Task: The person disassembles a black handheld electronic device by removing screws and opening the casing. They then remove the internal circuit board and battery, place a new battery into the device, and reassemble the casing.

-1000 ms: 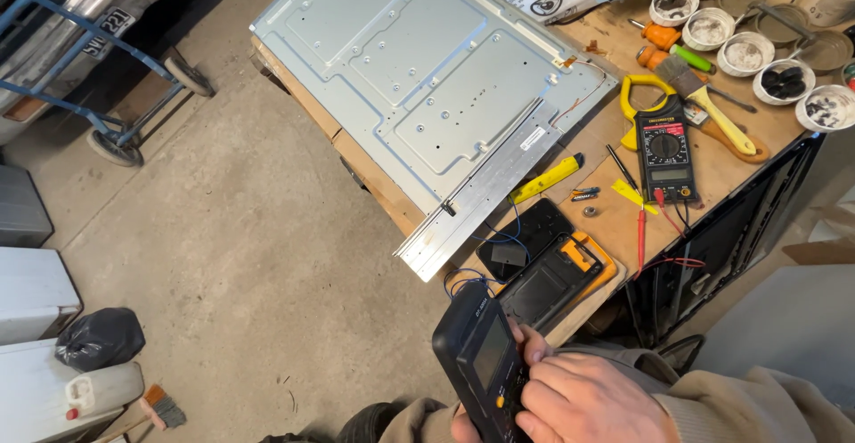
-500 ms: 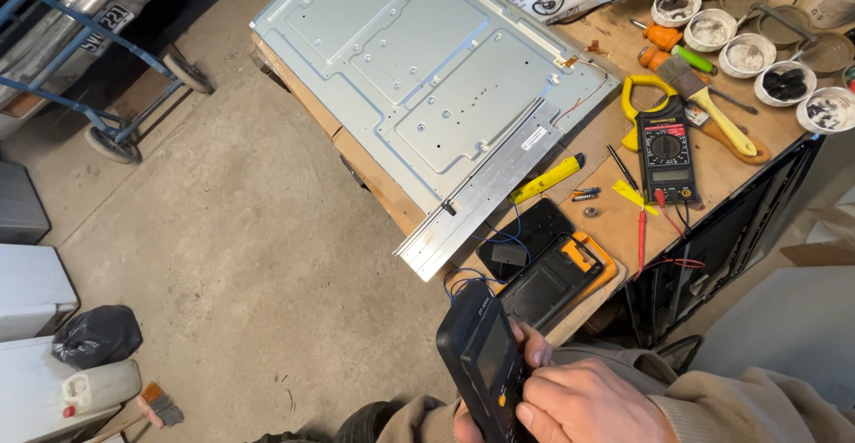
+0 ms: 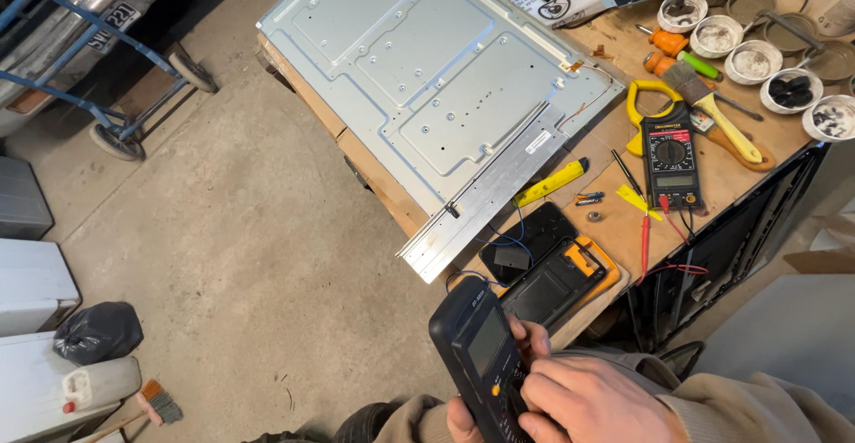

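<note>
The black handheld meter [image 3: 485, 354] sits at the near edge of the view, just off the near corner of the wooden workbench [image 3: 614, 220], over open concrete floor [image 3: 240, 256] that stretches wide to the left. Its long axis runs from near right to far left, screen end pointing away toward the bench. The left hand [image 3: 463, 421] grasps it from below, mostly hidden, fingertips curling round its right edge. The right hand [image 3: 592, 403] lies across the lower face, fingers bent, tips pressing near the dial; it clasps nothing. On the bench, a grey metal panel [image 3: 427, 78] overhangs the left edge, and a second multimeter [image 3: 672, 158] lies further right.
</note>
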